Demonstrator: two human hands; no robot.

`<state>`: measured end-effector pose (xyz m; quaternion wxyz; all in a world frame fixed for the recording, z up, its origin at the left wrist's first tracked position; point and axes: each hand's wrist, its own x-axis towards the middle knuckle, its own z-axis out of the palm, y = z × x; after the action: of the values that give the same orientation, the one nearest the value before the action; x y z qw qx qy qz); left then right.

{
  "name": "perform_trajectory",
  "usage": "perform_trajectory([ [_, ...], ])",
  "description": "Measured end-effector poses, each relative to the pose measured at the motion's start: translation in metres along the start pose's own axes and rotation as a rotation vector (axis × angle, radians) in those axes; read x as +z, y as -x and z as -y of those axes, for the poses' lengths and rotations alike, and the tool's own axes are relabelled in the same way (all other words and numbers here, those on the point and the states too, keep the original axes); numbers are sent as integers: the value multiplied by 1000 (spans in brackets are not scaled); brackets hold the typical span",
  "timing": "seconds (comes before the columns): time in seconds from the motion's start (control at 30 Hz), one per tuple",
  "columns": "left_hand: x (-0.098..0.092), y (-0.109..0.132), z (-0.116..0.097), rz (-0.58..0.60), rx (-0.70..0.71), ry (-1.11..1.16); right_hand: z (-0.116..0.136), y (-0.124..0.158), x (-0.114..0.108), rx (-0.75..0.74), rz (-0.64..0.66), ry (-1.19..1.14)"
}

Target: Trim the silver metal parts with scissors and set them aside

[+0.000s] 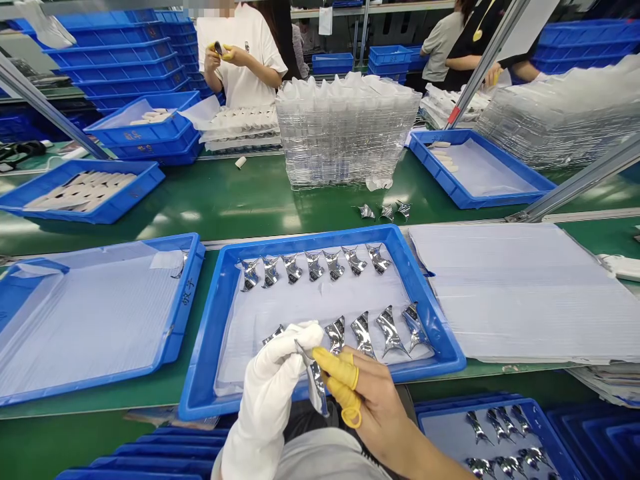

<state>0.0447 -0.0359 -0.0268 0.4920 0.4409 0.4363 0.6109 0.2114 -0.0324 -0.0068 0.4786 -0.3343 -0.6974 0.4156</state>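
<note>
My left hand, in a white glove, pinches a shiny chrome-like curved part by its upper end. Yellow finger cots cover some fingertips of my right hand, which are closed against the same part's side. Both hands are over the near edge of a blue tray lined with white sheet. Inside it, a far row of several similar metal parts lies along the back. A nearer row of these parts is partly covered by my hands.
Left of the tray is another lined blue tray; a stack of white sheets lies right. Across the green bench stand wrapped stacked trays and a blue tray. A lower tray holds more parts. A co-worker stands opposite.
</note>
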Motion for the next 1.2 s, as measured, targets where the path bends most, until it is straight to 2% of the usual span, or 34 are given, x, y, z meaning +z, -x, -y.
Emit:
perform_trajectory([
  [0.23, 3, 4, 4, -29, -51, 100, 2, -3, 3, -17, -25, -30],
  [0.4, 4, 7, 9, -68, -93, 141, -1, -1, 7, 50, -70, -52],
  [0.57, 4, 5, 9, -130, -221, 132, -3, 1, 13, 147, -95, -191],
  [0.73, 5, 3, 11, -142, -341, 100, -3, 1, 18, 166, -130, -210],
  [0.9, 8, 4, 12, -102, -360, 149, -8, 3, 21, 212, -181, -196],
  [1.2, -1, 4, 16, -89, -301, 67, -6, 4, 13, 118, -94, -93],
])
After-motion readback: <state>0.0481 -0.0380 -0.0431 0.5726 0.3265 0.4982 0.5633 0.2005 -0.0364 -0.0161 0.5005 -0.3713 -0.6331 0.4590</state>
